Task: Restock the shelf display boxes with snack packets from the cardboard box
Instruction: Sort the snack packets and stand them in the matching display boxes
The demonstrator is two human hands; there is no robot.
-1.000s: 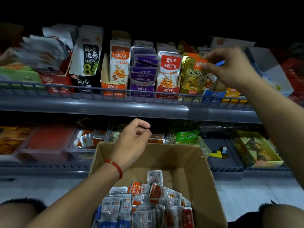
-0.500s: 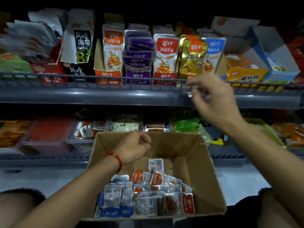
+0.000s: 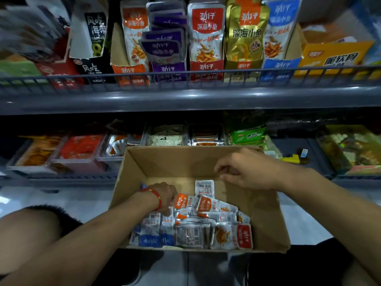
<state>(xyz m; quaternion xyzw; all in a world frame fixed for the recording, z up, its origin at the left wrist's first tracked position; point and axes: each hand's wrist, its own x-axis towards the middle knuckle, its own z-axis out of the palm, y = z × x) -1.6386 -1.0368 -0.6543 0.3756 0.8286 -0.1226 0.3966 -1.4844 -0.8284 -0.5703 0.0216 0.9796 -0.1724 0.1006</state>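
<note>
The box (image 3: pixel 259 205) at lower centre still holds a heap of packets (image 3: pixel 206 221), so plenty is left. The display boxes (image 3: pixel 206 65) along the top shelf look mostly full. The left hand (image 3: pixel 165 198) digs into the heap, fingers hidden. The right hand (image 3: pixel 245 172) hovers over the box, loosely curled, holding nothing.

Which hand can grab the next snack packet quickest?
The left hand, probably. It is already down among the snack packets in the cardboard box. The right hand hovers higher, holding nothing visible.
</note>
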